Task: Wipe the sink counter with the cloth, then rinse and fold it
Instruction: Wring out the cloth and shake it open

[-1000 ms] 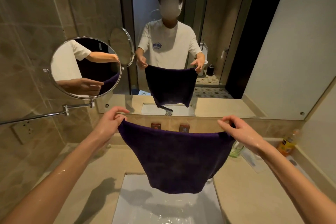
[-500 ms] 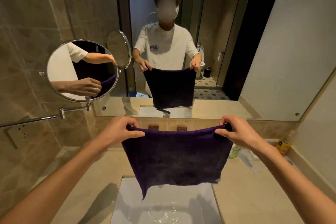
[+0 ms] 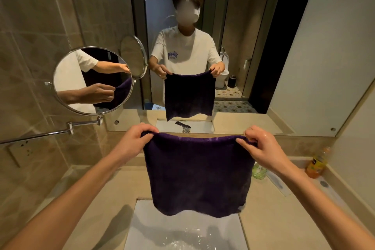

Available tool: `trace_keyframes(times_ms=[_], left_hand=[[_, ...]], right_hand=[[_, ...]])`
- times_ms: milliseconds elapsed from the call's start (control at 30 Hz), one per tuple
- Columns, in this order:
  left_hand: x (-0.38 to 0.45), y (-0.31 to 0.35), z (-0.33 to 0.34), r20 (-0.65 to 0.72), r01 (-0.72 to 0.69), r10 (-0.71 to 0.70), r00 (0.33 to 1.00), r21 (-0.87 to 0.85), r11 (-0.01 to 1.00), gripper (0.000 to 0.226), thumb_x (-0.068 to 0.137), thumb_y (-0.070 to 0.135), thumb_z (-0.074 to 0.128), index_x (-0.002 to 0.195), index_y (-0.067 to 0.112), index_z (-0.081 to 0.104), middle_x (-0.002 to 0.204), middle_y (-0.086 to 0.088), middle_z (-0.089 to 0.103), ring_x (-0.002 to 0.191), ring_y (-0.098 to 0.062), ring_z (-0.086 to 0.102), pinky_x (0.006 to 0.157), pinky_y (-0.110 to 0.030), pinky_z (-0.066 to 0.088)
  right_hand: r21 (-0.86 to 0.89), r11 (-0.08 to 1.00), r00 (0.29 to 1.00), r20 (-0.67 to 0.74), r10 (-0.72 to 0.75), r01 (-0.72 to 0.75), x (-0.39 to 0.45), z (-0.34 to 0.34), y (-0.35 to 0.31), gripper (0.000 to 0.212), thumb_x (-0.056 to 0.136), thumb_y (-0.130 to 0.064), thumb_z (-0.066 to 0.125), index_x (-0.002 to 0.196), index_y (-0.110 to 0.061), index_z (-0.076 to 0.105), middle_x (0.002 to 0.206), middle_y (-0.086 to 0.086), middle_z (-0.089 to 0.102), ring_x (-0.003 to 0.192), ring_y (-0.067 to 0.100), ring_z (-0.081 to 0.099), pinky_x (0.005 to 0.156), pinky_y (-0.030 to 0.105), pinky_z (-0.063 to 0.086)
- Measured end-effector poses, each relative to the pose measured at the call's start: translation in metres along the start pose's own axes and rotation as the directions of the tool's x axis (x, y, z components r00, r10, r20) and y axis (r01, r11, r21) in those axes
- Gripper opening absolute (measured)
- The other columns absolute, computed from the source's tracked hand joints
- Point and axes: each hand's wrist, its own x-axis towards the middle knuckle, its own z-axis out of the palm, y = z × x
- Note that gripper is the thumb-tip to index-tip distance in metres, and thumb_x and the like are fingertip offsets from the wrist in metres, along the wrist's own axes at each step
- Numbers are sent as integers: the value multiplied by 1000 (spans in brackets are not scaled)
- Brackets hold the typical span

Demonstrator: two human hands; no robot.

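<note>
Dark purple terry cloth (image 3: 199,172) hangs spread above the white sink basin (image 3: 182,231).
Left hand (image 3: 133,145) and right hand (image 3: 260,148) each pinch a top corner; probably damp, so bring corners together evenly, keeping edges aligned.

Both arms outstretched; left hand (image 3: 135,141), right hand (image 3: 261,146) pinch-grip closed.

Bare forearms, no watch or rings, left hand (image 3: 135,142) and right hand (image 3: 261,146) wet-glossed; white short-sleeved T-shirt (image 3: 185,50) with small blue chest print.
</note>
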Motion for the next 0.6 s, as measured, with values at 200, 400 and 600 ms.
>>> trace_keyframes(times_ms=[200, 400, 600], left_hand=[[9, -4, 0, 29, -45, 43, 999, 83, 996, 47, 95, -16, 40, 84, 17, 72, 119, -5, 61, 115, -13, 56, 90, -12, 40], [11, 14, 9, 67, -53, 52, 996, 18, 998, 57, 85, -19, 34, 89, 21, 75, 101, 4, 72, 94, -1, 64, 80, -22, 48], [13, 34, 33, 26, -56, 55, 998, 52, 997, 42, 95, -2, 37, 103, 20, 72, 100, 11, 63, 97, -4, 56, 79, -20, 40]], right_hand=[[160, 986, 998, 35, 46, -51, 2, 2, -5, 48, 84, 20, 50, 69, -25, 40, 66, -12, 51, 65, 6, 41, 63, 31, 35], [393, 900, 977, -22, 213, -188, 3, 11, -20, 62, 83, 30, 37, 95, -22, 68, 101, -4, 72, 105, 3, 65, 85, 25, 54], [531, 789, 926, -19, 376, -309, 11, 28, -44, 40, 97, 10, 36, 96, -21, 60, 95, 5, 64, 82, 14, 54, 68, 26, 42]])
